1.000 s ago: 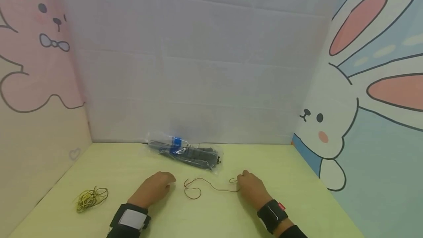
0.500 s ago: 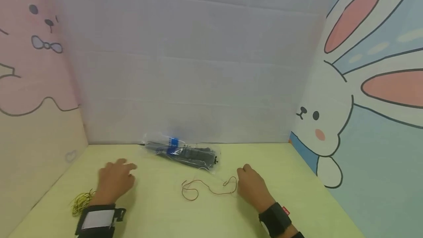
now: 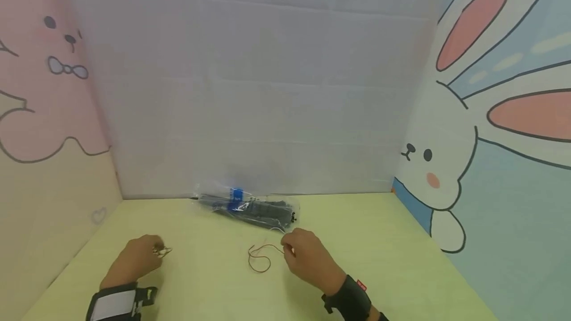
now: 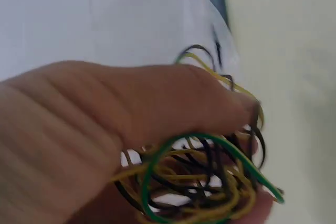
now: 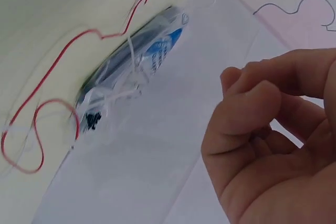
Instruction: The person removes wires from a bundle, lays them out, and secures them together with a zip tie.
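My left hand (image 3: 136, 260) grips a tangled wire bundle (image 4: 194, 179) of yellow, black and green strands, with the thumb across it in the left wrist view. My right hand (image 3: 310, 259) hangs over the table just in front of the bag, its fingers loosely bent and nothing visible between them in the right wrist view. A thin red wire (image 3: 269, 259) lies in loops to the left of that hand, which hides part of it in the head view. A white wire (image 5: 132, 53) also shows near the red one in the right wrist view.
At the back of the yellow table (image 3: 214, 281) lies a clear plastic bag (image 3: 263, 212) of dark items with a blue label. A white back wall (image 3: 267, 88) and printed side panels enclose the table on three sides.
My left hand has moved left to the wire bundle, which it has picked up off the table. My right hand has shifted left over the red wire.
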The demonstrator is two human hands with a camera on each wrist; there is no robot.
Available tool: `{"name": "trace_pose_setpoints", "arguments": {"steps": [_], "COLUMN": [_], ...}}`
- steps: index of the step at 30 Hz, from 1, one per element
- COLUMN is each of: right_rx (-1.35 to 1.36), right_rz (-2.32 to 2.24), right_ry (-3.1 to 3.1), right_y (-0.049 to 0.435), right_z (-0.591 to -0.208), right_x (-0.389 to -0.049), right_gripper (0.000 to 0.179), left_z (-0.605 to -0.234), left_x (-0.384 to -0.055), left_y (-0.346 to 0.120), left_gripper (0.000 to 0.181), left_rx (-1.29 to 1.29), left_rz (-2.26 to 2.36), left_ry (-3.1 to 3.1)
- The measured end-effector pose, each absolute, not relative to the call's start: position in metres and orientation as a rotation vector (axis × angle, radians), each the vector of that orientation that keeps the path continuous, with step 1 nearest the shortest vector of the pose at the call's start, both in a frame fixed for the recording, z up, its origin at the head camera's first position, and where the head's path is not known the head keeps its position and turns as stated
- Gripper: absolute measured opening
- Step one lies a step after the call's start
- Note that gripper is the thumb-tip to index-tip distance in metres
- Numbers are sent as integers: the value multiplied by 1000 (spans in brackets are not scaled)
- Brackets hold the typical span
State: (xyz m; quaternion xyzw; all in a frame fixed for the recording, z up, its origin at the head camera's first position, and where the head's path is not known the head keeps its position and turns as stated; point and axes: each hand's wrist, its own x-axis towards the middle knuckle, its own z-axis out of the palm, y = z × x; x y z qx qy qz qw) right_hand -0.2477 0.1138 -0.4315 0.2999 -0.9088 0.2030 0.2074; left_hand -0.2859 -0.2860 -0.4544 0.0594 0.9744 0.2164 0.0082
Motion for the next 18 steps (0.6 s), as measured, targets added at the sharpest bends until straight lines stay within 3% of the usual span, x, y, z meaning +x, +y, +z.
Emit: {"name": "trace_pose_setpoints", "arguments": {"steps": [5,9,18], "right_rx": [893,919,918], "right_rz": [815,875,843], "right_ry": [-2563,-2540,-2462], "right_y": [84,65,58], "right_z": [-433,-441,-448], "right_x": [-251,-255,-255], "right_gripper": [11,16,7], "left_z": [-434,-430,-431], "left_x": [-287,-282,-279], "left_y": [-211,-169,-161], "left_gripper": [32,33,29], "left_rx": [650,997,1086], "left_rz": [880,884,832], "left_ry": [3007,2881,2861]}}
